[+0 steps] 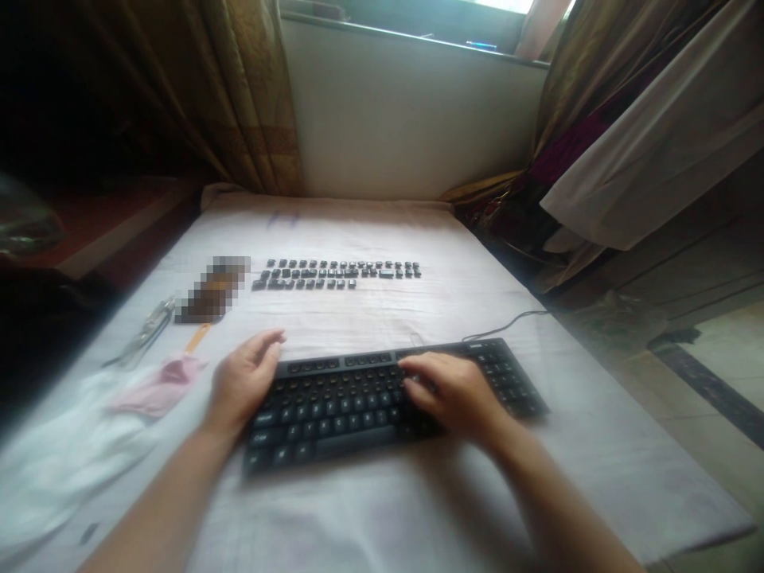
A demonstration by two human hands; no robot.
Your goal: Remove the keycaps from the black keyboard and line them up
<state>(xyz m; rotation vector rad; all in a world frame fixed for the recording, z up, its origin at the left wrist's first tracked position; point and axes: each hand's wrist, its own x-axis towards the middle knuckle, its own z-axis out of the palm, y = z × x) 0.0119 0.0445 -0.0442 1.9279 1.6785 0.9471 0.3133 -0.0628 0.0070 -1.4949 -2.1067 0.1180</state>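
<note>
A black keyboard [352, 418] lies slightly turned on the cloth-covered table. Some upper rows on it look bare of caps, with small pale-brown spots where keys sit. My left hand [242, 382] rests against its left end, fingers extended past the far corner, thumb apart from them. My right hand [454, 390] is over the middle-right of the keyboard, thumb and forefinger bent towards each other at the upper keys. Blur hides what is between those fingertips. Beyond the keyboard, loose black keycaps [337, 273] lie in 3 rows.
A pink cloth [158, 387] and white fabric [65, 454] lie at the left. Near them are a clear-handled tool [152, 322], an orange strip [198, 337] and a pixelated brown object [212, 290]. The keyboard cable [507, 322] crosses the table's right edge. Curtains [239, 87] hang behind.
</note>
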